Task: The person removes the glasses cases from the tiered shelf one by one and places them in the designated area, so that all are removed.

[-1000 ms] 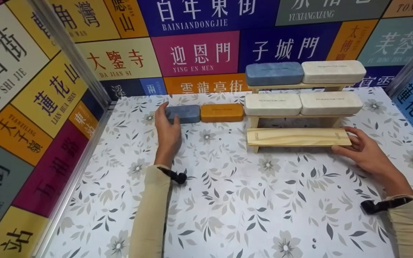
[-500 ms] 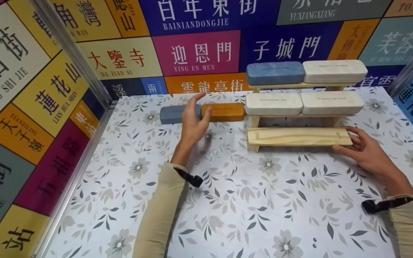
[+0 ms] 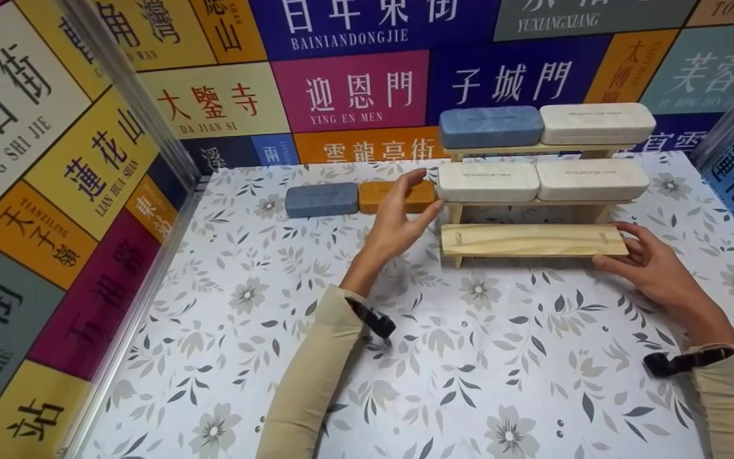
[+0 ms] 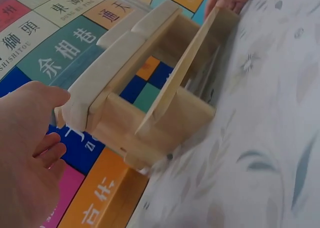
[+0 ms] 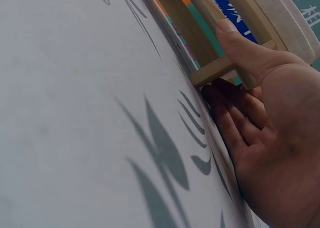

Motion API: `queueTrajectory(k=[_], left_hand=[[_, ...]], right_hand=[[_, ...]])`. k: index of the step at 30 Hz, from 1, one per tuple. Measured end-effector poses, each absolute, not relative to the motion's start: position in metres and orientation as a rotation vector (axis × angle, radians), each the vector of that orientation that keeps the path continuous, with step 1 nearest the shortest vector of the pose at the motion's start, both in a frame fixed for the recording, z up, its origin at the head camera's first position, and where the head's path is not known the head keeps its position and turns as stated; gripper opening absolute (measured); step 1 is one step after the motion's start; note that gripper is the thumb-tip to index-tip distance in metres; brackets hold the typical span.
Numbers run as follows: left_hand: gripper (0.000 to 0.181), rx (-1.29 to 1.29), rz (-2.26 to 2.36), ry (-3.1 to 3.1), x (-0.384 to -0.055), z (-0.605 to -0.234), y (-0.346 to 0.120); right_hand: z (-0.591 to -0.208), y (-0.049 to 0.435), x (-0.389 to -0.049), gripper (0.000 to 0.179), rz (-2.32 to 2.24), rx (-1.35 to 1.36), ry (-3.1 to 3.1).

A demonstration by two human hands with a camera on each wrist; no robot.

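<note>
A three-tier wooden stand [image 3: 532, 240] rises at the back right, its lowest shelf bare. On the middle shelf sit two white glasses cases, the left white case [image 3: 488, 183] and the right white case [image 3: 593, 182]. My right hand [image 3: 660, 271] grips the right end of the lowest shelf, thumb on the shelf and fingers beyond it. My left hand [image 3: 392, 226], fingers bent and parted from the thumb, is by the left white case's end; whether it touches cannot be told. Behind that hand lies an orange glasses case [image 3: 373, 197], partly hidden.
A blue glasses case [image 3: 321, 199] lies on the table left of the orange one. The top shelf holds another blue case [image 3: 491, 127] and a white case [image 3: 596, 124]. Sign-covered walls [image 3: 354, 95] stand behind and at the left of the flowered tabletop [image 3: 431, 370].
My left hand has moved right, from the blue case on the table past the orange one to the stand's left side. My right hand has stayed on the shelf end.
</note>
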State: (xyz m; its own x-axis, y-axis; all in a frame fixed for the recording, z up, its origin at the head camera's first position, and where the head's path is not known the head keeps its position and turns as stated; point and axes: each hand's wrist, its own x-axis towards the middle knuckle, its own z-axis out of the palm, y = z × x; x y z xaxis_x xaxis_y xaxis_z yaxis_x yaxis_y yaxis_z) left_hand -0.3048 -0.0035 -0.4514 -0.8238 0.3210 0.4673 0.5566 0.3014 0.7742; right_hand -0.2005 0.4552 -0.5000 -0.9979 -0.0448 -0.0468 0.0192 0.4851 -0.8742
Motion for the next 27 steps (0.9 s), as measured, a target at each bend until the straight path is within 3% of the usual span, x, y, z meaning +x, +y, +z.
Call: queueTrajectory(k=[10,27], left_hand=[[0.083,-0.752,-1.759,-2.310,-0.308,-0.450,0.039],[0.075,-0.580,-1.890,-2.160,-0.311,-0.459,0.047]], right_hand=[[-0.499,0.455,-0.203,0.087,-1.565,-0.014,2.644],[-0.500,0.455,-0.202,0.089,-1.558,-0.036,2.672]])
